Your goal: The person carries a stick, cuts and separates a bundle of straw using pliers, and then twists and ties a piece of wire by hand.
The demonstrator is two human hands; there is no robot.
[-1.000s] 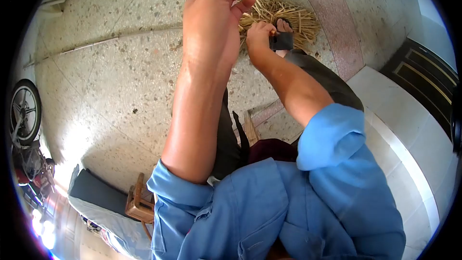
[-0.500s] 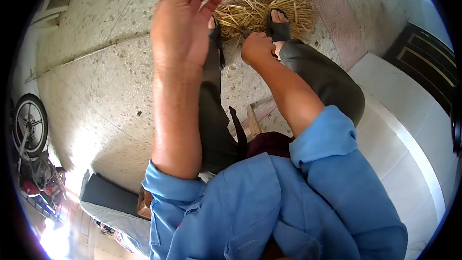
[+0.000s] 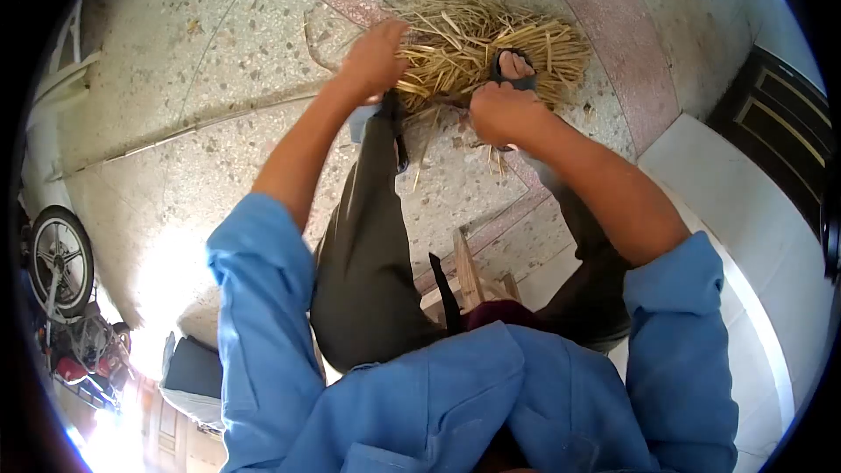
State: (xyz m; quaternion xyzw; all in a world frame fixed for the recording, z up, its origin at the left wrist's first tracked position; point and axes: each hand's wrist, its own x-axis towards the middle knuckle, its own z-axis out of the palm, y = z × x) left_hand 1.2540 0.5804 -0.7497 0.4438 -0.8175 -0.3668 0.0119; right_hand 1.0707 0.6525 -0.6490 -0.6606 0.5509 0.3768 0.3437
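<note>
A flattened bundle of straw (image 3: 464, 31) lies on the speckled floor under my feet. At its left edge is my left hand (image 3: 375, 57), fingers curled inward; whatever they hold is hidden. One thin curved strand (image 3: 308, 39) shows on the floor side of that hand, and I cannot tell if it is gripped. In front of my sandal (image 3: 514, 70), my right hand (image 3: 504, 114) is closed in a fist at the straw's near edge. A dark narrow object (image 3: 451, 100) sticks out leftward from that fist, its kind unclear.
Between my legs are a wooden stool (image 3: 469, 271) and a hanging black strap (image 3: 445, 293). Loose straw bits (image 3: 425, 153) lie near my feet. A motorbike wheel (image 3: 61, 258) stands at far left. To the right are a pale step (image 3: 701, 162) and a dark panel (image 3: 775, 109).
My left hand has come down from a raised position, fingers spread, to the straw's left edge, curling. My right fist has shifted slightly right in view. My knees have moved apart.
</note>
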